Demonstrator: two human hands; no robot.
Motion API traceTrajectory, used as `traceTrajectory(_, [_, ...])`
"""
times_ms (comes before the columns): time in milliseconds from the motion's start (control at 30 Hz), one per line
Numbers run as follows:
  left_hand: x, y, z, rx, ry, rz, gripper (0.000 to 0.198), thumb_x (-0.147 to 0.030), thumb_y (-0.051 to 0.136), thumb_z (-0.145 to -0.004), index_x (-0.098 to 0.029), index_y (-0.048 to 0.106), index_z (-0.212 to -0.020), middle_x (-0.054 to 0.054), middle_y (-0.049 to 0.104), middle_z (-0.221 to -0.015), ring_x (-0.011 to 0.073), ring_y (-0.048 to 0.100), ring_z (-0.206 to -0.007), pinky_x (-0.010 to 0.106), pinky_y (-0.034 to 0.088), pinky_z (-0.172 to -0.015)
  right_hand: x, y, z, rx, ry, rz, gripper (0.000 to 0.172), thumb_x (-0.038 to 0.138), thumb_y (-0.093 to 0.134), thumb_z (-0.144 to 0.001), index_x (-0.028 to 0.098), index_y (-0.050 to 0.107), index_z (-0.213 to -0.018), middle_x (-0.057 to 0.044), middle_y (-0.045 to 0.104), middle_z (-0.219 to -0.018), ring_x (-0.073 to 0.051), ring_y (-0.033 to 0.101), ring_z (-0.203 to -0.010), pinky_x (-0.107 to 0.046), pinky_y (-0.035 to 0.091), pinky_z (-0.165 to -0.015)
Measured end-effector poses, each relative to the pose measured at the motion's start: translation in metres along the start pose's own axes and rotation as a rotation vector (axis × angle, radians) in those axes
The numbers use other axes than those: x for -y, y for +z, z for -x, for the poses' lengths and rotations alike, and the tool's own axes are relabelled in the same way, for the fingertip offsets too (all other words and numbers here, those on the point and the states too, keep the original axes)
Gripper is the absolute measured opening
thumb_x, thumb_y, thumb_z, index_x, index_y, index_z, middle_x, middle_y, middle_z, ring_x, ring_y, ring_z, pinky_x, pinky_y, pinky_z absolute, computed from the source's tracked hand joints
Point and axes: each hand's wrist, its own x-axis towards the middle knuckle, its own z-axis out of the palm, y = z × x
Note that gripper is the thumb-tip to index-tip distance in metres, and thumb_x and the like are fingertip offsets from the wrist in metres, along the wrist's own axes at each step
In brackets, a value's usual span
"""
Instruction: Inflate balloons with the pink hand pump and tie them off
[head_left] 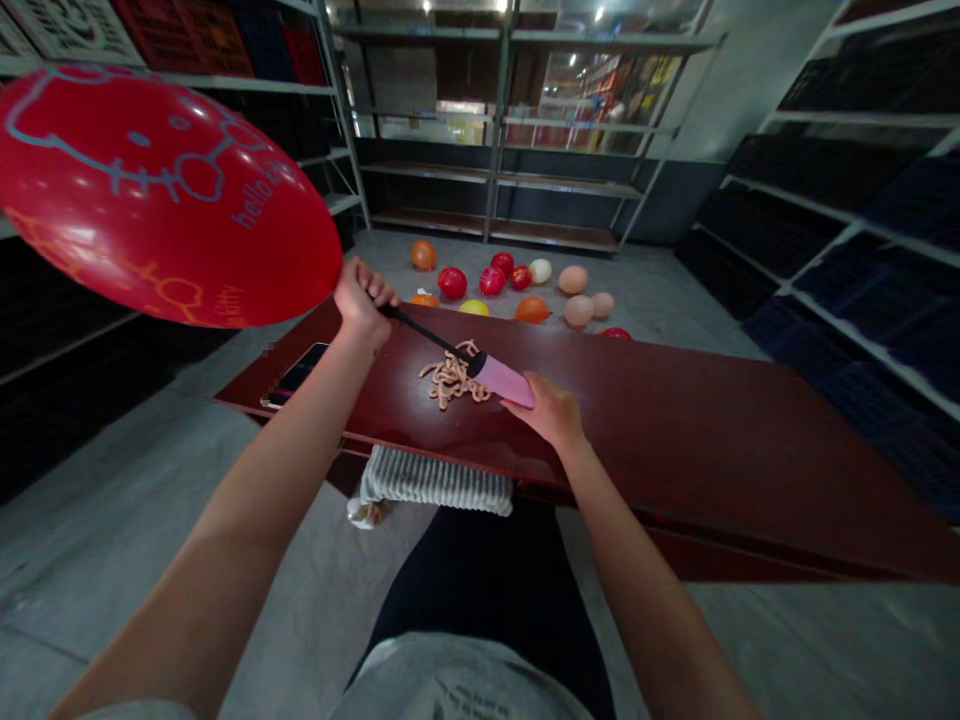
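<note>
A large red balloon (pixel 172 210) with cartoon drawings and "hello kitty" lettering fills the upper left. At its neck, my left hand (pixel 364 300) is closed, gripping the neck together with the black end of a hand balloon pump. The pump's black rod extends toward the right, out of its pink barrel (pixel 506 381). My right hand (pixel 551 408) is wrapped around the barrel's far end. Whether the balloon's mouth sits on a nozzle is hidden by my left fingers. Below the rod, a pile of uninflated peach-coloured balloons (pixel 452 380) lies on the dark red table (pixel 697 430).
A phone (pixel 300 370) lies on the table's left end. Several inflated balloons, including an orange one (pixel 423 255) and a yellow one (pixel 474 307), rest on the floor behind. A grey striped cloth (pixel 435 480) hangs at the front edge. Metal shelves (pixel 495 180) stand around.
</note>
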Motion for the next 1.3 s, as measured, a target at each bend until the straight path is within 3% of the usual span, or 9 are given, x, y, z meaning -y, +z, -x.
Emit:
traceTrajectory(100, [0.0,0.011,0.003,0.045,0.028,-0.037,0.048,-0.034,0.04,-0.1,-0.02,0.02,-0.059,-0.007,0.02,-0.042,0.0073,0.02,-0.032,0.023,0.022,-0.038,-0.002,0.002,0.0,-0.012,0.023,-0.016,0.05,0.057,0.063,-0.084,0.017,0.062,-0.114,-0.01,0.075,-0.096,-0.023,0.071,-0.083,-0.03,0.049,-0.069])
traceTrajectory(233, [0.015,0.033,0.008,0.127,0.069,-0.075,0.05,-0.036,0.04,-0.101,-0.02,0.02,-0.058,-0.006,0.019,-0.043,0.0071,0.018,-0.033,0.024,0.021,-0.039,-0.007,0.003,0.0,-0.031,0.067,-0.034,0.049,0.057,0.061,-0.085,0.015,0.063,-0.111,-0.011,0.074,-0.096,-0.023,0.071,-0.081,-0.03,0.049,-0.068])
traceTrajectory(467, [0.073,0.074,0.028,0.297,-0.011,-0.075,0.052,-0.035,0.035,-0.103,-0.021,0.019,-0.056,-0.007,0.014,-0.042,0.007,0.01,-0.033,0.025,0.013,-0.035,-0.013,0.003,-0.002,-0.066,0.165,-0.119,0.048,0.058,0.057,-0.086,0.016,0.063,-0.109,-0.009,0.074,-0.087,-0.024,0.071,-0.075,-0.03,0.049,-0.064])
traceTrajectory(633, [0.127,0.075,0.039,0.339,-0.104,-0.075,0.052,-0.031,0.04,-0.101,-0.02,0.021,-0.053,-0.006,0.018,-0.04,0.007,0.016,-0.03,0.024,0.017,-0.034,-0.014,0.004,-0.002,-0.1,0.264,-0.108,0.047,0.058,0.057,-0.086,0.017,0.063,-0.107,-0.008,0.074,-0.085,-0.023,0.07,-0.072,-0.03,0.045,-0.061])
traceTrajectory(733, [0.141,0.069,0.038,0.319,-0.108,-0.062,0.052,-0.031,0.042,-0.099,-0.02,0.022,-0.052,-0.006,0.02,-0.041,0.0065,0.018,-0.03,0.024,0.018,-0.034,-0.013,0.004,-0.003,-0.113,0.287,-0.086,0.047,0.059,0.058,-0.085,0.017,0.064,-0.105,-0.007,0.074,-0.083,-0.023,0.07,-0.07,-0.03,0.043,-0.059])
traceTrajectory(1000, [0.122,0.038,0.027,0.159,-0.077,-0.056,0.051,-0.029,0.04,-0.1,-0.019,0.025,-0.052,-0.006,0.02,-0.04,0.0072,0.019,-0.03,0.024,0.02,-0.035,-0.01,0.008,-0.003,-0.105,0.144,-0.051,0.048,0.058,0.062,-0.085,0.017,0.063,-0.111,-0.008,0.075,-0.096,-0.022,0.071,-0.082,-0.028,0.045,-0.067])
traceTrajectory(1300, [0.069,0.002,0.026,0.033,-0.024,0.005,0.047,-0.024,0.038,-0.099,-0.019,0.023,-0.054,-0.006,0.02,-0.043,0.0072,0.02,-0.032,0.023,0.023,-0.038,-0.003,0.005,0.0,-0.037,0.019,-0.007,0.046,0.058,0.064,-0.084,0.02,0.063,-0.11,-0.007,0.074,-0.096,-0.021,0.07,-0.081,-0.028,0.045,-0.068])
